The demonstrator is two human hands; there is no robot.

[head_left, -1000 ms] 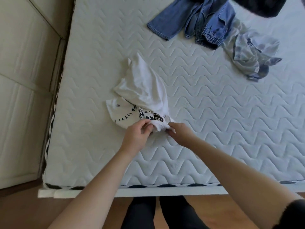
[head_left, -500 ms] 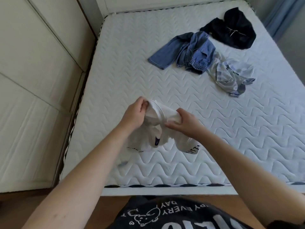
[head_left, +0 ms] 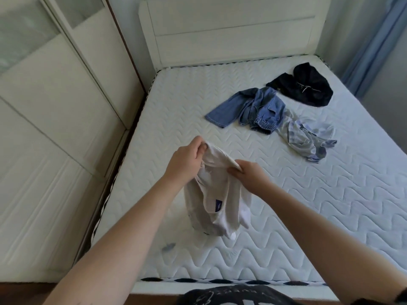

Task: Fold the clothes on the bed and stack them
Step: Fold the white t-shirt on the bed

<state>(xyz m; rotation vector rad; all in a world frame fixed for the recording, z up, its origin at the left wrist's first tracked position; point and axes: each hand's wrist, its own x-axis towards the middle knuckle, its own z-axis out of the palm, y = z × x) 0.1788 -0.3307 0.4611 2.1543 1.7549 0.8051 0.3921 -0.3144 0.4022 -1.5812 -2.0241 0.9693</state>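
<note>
Along the left side, a tall white panelled wardrobe (head_left: 55, 128) is seen standing just beside the bed. The white quilted mattress (head_left: 308, 216) with a wave-stitched pattern is bounded at the far end by a white wooden headboard (head_left: 231, 31). Above the near left part of the mattress, a crumpled white cotton T-shirt (head_left: 217, 208) with a small blue neck label is held up, its lower part hanging down. Its upper edge is gripped by the left hand (head_left: 186, 161), whose fingers are curled round the cloth, and is pinched by the right hand (head_left: 248, 177) between thumb and curled fingers. Farther back, towards the right, a rumpled blue denim garment (head_left: 253, 108) is laid on the mattress; a black hooded garment (head_left: 308, 89) lies touching it at the far side, and a crumpled pale blue-grey shirt (head_left: 308, 137) touches it at the right. A blue curtain (head_left: 370, 51) hangs at the far right.
</note>
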